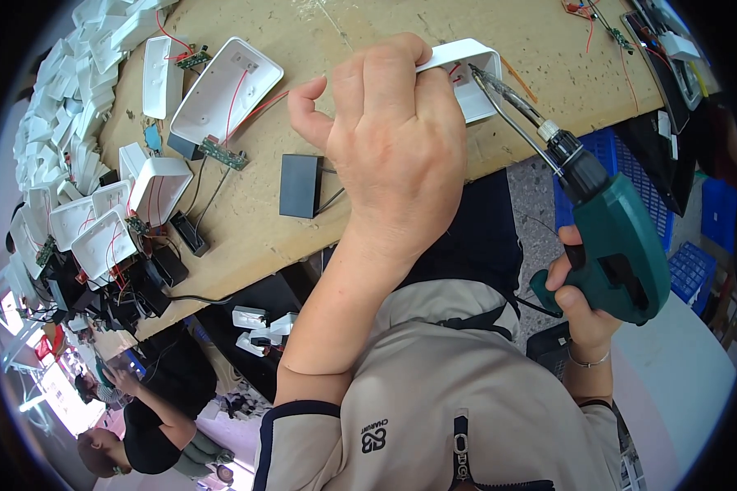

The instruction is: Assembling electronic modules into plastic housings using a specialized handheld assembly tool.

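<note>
My left hand [397, 139] grips a white plastic casing [477, 54] near the table's edge, its fingers closed over the upper side. Short red wire shows inside the casing beside my fingers. My right hand [583, 304] is wrapped round the handle of a green soldering gun [622, 225]. The gun's pointed tip and a thin metal feed tube reach into the casing; whether the tip touches anything there I cannot tell. A black rectangular box [300, 186] with dark leads lies left of my left wrist.
A white casing [229, 94] with red wires to a green circuit board [223, 153] lies at the left. Many white casings [74, 90] are heaped beyond it. Blue baskets [630, 176] stand below the table's right side. Another person [155, 409] works at the lower left.
</note>
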`<state>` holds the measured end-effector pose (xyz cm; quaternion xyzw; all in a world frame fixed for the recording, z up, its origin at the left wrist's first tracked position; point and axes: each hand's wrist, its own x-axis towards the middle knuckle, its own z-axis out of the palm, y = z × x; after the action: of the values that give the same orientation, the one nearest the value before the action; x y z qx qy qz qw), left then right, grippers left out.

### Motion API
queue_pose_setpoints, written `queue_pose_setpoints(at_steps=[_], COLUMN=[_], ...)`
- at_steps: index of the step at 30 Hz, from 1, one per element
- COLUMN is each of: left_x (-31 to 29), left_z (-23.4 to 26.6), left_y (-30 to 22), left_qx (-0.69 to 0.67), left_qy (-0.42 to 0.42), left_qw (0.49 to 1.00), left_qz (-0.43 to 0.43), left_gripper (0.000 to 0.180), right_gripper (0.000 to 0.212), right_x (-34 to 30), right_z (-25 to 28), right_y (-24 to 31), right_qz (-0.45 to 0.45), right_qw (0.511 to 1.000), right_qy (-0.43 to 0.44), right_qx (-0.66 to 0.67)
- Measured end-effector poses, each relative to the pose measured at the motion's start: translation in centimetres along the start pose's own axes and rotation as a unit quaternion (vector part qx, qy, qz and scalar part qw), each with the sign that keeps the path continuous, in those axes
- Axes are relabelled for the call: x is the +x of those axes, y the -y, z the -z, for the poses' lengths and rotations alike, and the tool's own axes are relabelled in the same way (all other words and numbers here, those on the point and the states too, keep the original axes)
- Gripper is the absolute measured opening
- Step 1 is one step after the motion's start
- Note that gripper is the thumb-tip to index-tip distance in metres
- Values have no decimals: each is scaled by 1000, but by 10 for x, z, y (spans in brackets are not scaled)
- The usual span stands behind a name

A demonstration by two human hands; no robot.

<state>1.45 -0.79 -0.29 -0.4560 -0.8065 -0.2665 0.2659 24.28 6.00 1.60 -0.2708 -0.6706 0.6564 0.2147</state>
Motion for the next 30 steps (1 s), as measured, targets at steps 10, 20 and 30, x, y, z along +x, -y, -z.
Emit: queue_pose_setpoints(at_steps=[10, 20, 30], left_x=[0, 0, -1], left_z=[-1, -1, -3], left_y=[0, 1, 1], left_qx=[-20, -27, -28], left_qy=[4, 6, -4], left_qw=[1000, 1000, 1000], left_qz=[4, -1, -3], left_gripper=[6, 7, 7], right_gripper=[56, 54, 45], right_x=[7, 9, 8], right_z=[-3, -1, 6], right_y=[4, 6, 4], right_qz=[-26, -34, -12], right_qw=[1000, 999, 999], right_qy=[-17, -2, 44], right_qx=[2, -7, -30])
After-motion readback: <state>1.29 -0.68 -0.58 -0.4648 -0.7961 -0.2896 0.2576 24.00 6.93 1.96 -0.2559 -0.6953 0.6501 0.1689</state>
